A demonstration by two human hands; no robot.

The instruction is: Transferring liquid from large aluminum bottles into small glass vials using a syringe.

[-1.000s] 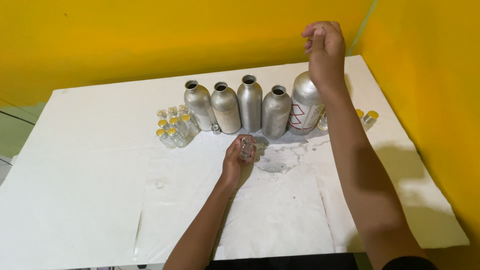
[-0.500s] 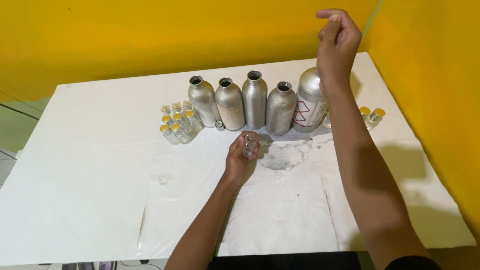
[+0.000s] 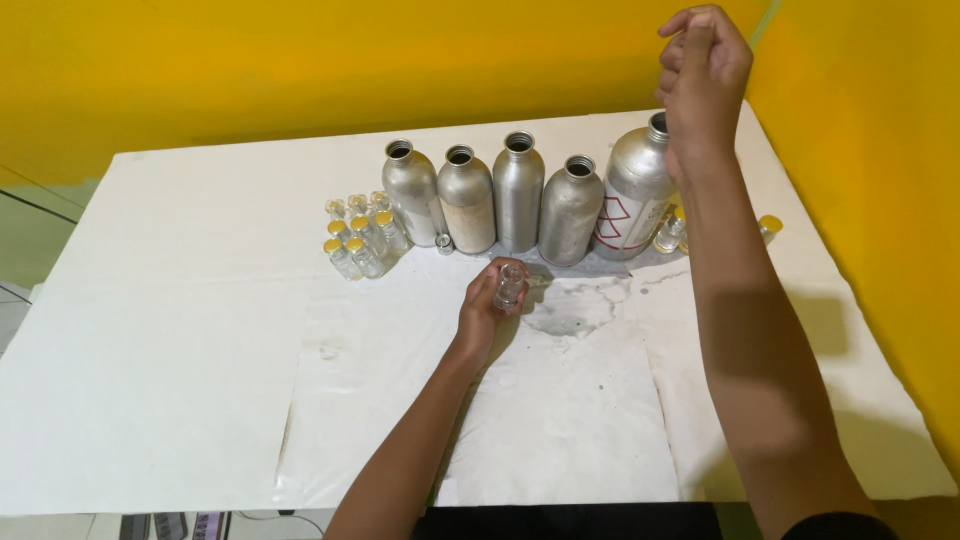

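My left hand (image 3: 484,312) rests on the white paper and is shut on a small clear glass vial (image 3: 508,285), held upright and uncapped. My right hand (image 3: 705,62) is raised high above the largest silver bottle (image 3: 636,190), its fingers pinched together; I cannot see anything between them. That bottle is open at the top and carries a red-lined label. To its left stands a row of open silver metal bottles (image 3: 518,190), just behind the vial.
A cluster of small yellow-capped vials (image 3: 358,240) stands left of the bottles. More small vials (image 3: 670,236) sit behind my right forearm. A damp stain (image 3: 575,310) marks the white paper (image 3: 200,350) beside my left hand. Yellow walls close the back and right.
My right hand has risen and shifted right, so the large bottle's open mouth now shows. The view has drifted slightly. My left hand keeps hold of the vial.
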